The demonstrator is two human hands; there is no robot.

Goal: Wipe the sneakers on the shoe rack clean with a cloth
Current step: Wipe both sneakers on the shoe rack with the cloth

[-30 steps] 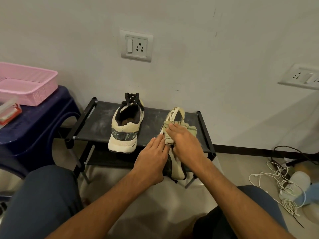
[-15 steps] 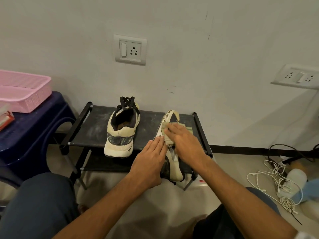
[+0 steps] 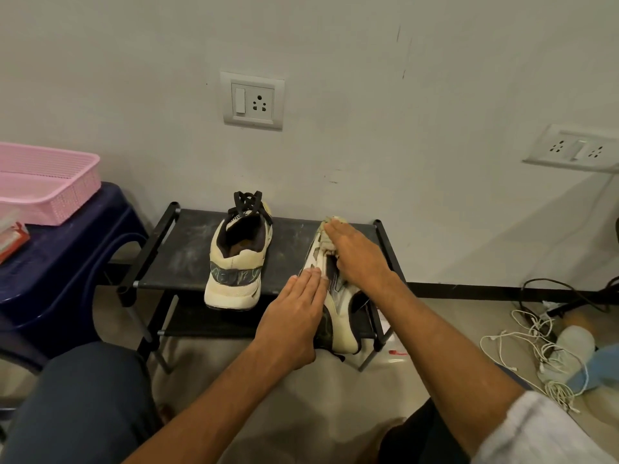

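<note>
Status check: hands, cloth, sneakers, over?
Right hand flat, pressing pale green cloth on toe of tipped cream sneaker. Left hand flat, steadying its side. Other cream black-laced sneaker upright, untouched. Nothing blocking.

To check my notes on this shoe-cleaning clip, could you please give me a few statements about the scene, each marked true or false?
1. The right hand presses the cloth on the toe end of the tipped sneaker. True.
2. The left hand grips the upright sneaker by its laces. False: it rests flat, fingers straight, on the tipped sneaker; nothing touches the upright sneaker.
3. The pink basket sits on the blue stool left of the shoe rack. True.
4. The white cables lie on the shoe rack's top shelf. False: they lie on the floor at the right.
</note>
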